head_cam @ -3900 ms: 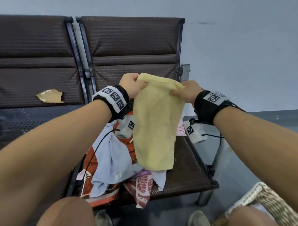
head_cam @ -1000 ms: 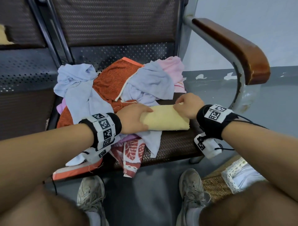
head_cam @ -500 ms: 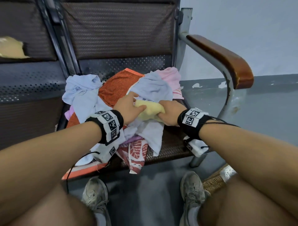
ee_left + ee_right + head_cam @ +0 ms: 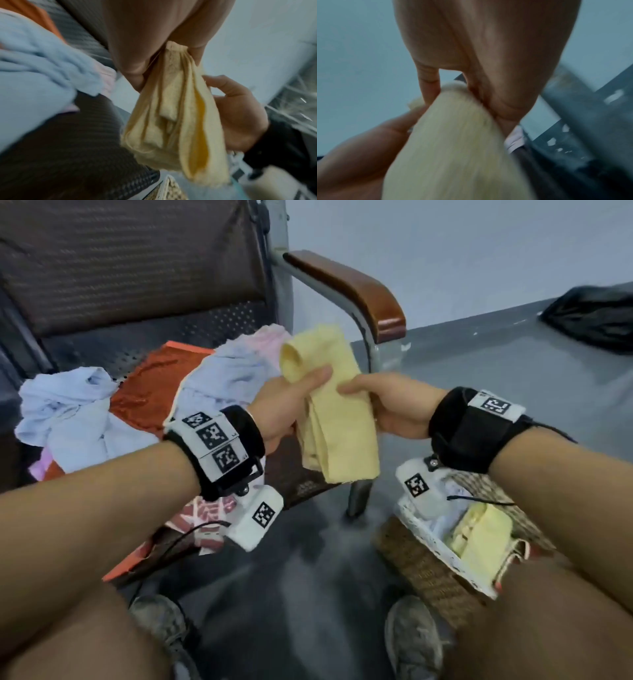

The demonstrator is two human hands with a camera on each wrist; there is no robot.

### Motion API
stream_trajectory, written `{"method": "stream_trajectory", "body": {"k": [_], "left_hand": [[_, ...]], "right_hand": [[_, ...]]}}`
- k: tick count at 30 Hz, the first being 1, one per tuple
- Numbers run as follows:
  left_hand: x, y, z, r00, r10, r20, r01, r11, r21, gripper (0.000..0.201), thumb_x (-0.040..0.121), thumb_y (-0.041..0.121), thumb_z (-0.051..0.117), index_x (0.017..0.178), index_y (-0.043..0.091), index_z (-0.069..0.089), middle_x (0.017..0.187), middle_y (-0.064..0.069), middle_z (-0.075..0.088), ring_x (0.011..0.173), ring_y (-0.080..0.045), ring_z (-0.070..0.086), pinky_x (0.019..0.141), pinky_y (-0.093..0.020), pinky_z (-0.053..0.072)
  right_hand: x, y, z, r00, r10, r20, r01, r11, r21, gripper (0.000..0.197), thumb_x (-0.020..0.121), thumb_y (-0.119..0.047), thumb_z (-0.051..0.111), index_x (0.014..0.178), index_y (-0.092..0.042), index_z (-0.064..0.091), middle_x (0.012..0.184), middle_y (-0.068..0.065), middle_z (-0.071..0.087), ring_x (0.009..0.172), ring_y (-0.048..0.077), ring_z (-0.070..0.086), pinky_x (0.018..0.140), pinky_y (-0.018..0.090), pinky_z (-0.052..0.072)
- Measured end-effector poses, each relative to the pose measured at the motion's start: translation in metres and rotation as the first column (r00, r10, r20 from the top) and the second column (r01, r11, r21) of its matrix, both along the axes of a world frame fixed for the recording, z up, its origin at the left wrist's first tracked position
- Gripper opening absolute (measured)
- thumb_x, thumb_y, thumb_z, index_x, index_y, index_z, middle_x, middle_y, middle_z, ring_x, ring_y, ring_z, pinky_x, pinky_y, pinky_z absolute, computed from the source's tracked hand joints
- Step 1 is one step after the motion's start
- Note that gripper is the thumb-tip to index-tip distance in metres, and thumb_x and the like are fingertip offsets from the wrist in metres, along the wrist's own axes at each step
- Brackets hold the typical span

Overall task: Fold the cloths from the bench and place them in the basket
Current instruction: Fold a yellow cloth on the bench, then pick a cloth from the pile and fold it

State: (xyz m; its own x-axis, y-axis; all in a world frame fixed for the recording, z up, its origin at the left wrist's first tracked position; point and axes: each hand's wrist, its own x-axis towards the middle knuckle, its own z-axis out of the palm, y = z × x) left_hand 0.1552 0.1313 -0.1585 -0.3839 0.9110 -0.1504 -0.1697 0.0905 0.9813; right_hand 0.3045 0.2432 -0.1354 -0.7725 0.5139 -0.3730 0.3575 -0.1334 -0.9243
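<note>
Below the grip and to its right, the basket (image 4: 424, 570) holds one folded yellow piece already. The left hand (image 4: 281, 405) and right hand (image 4: 394, 409) both pinch the yellow cloth (image 4: 339, 433), which has been lifted off the bench pile (image 4: 144, 398) beyond and now hangs folded, ready to drop in.

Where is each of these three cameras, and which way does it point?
Head: worn on the head, looking forward and down at the bench, basket, both forearms, knees, shoes.
Left wrist: along the left hand gripping the yellow cloth; the right hand shows too.
Right wrist: along the right hand pinching that cloth; blurred.
All three share the yellow cloth, held by both hands.
</note>
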Motion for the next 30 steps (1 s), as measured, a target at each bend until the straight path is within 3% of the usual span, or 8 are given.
{"method": "stream_trajectory", "body": {"k": [3,6,11,17,20,24,27,30], "left_hand": [[0.045,0.044,-0.004,0.951,-0.080,-0.300,0.089,0.996,0.016,0.041,0.091,0.038,0.069,0.125,0.017,0.064,0.115,0.005,0.073,0.104,-0.012,0.070,0.094,-0.035,0.054],[0.095,0.085,-0.014,0.877,-0.209,-0.432,0.210,0.977,-0.046,0.052,0.082,0.040,0.075,0.127,0.019,0.059,0.119,0.006,0.069,0.109,-0.014,0.066,0.101,-0.040,0.051],[0.175,0.143,-0.067,0.717,-0.379,-0.585,0.307,0.925,-0.224,0.045,0.089,0.042,0.067,0.121,0.018,0.046,0.118,0.001,0.061,0.104,-0.018,0.058,0.076,-0.029,0.041],[0.234,0.186,-0.150,0.561,-0.567,-0.603,0.349,0.823,-0.449,0.025,0.096,0.028,0.055,0.119,0.019,0.051,0.097,0.005,0.055,0.100,-0.023,0.055,0.066,-0.022,0.033],[0.243,0.200,-0.188,0.483,-0.680,-0.551,0.277,0.716,-0.641,0.035,0.095,0.029,0.051,0.121,0.005,0.052,0.114,-0.009,0.062,0.103,-0.031,0.060,0.077,-0.032,0.046],[0.244,0.211,-0.211,0.373,-0.822,-0.430,0.272,0.540,-0.797,0.035,0.095,0.023,0.045,0.120,0.000,0.054,0.104,-0.011,0.062,0.088,-0.029,0.060,0.075,-0.037,0.050],[0.239,0.212,-0.220,0.344,-0.838,-0.424,0.254,0.518,-0.817,0.041,0.095,0.027,0.048,0.127,0.001,0.050,0.116,-0.014,0.060,0.100,-0.031,0.060,0.087,-0.040,0.053],[0.238,0.207,-0.220,0.365,-0.829,-0.423,0.263,0.528,-0.808,0.049,0.094,0.028,0.050,0.132,-0.002,0.048,0.124,-0.019,0.060,0.106,-0.035,0.062,0.078,-0.040,0.052]], "right_hand": [[0.066,0.035,-0.002,0.991,-0.122,0.054,0.122,0.992,0.012,0.035,0.094,-0.031,0.062,0.125,-0.016,0.064,0.114,0.001,0.074,0.104,0.018,0.071,0.086,0.033,0.056],[0.128,0.058,-0.024,0.964,-0.252,0.084,0.256,0.966,-0.031,0.036,0.093,-0.028,0.060,0.127,-0.016,0.064,0.119,0.003,0.072,0.105,0.018,0.071,0.084,0.030,0.058],[0.205,0.075,-0.090,0.850,-0.512,0.121,0.526,0.821,-0.223,0.036,0.094,-0.028,0.058,0.127,-0.014,0.064,0.126,0.008,0.069,0.114,0.025,0.068,0.098,0.043,0.054],[0.240,0.079,-0.182,0.691,-0.672,0.268,0.718,0.591,-0.368,0.031,0.099,-0.027,0.051,0.125,-0.016,0.061,0.122,0.009,0.068,0.107,0.026,0.066,0.094,0.042,0.054],[0.237,0.085,-0.215,0.649,-0.675,0.351,0.756,0.522,-0.395,0.034,0.102,-0.026,0.050,0.130,-0.010,0.057,0.125,0.011,0.066,0.112,0.027,0.064,0.084,0.040,0.055],[0.229,0.093,-0.250,0.627,-0.638,0.447,0.779,0.507,-0.369,0.038,0.103,-0.029,0.048,0.135,-0.007,0.050,0.131,0.017,0.061,0.120,0.034,0.059,0.102,0.048,0.049],[0.225,0.099,-0.263,0.637,-0.599,0.485,0.770,0.523,-0.364,0.043,0.101,-0.030,0.051,0.138,-0.008,0.046,0.133,0.017,0.058,0.120,0.035,0.058,0.106,0.054,0.045],[0.224,0.105,-0.260,0.653,-0.550,0.521,0.751,0.562,-0.347,0.058,0.098,-0.030,0.053,0.148,-0.009,0.035,0.143,0.018,0.049,0.124,0.038,0.054,0.105,0.056,0.045]]}}
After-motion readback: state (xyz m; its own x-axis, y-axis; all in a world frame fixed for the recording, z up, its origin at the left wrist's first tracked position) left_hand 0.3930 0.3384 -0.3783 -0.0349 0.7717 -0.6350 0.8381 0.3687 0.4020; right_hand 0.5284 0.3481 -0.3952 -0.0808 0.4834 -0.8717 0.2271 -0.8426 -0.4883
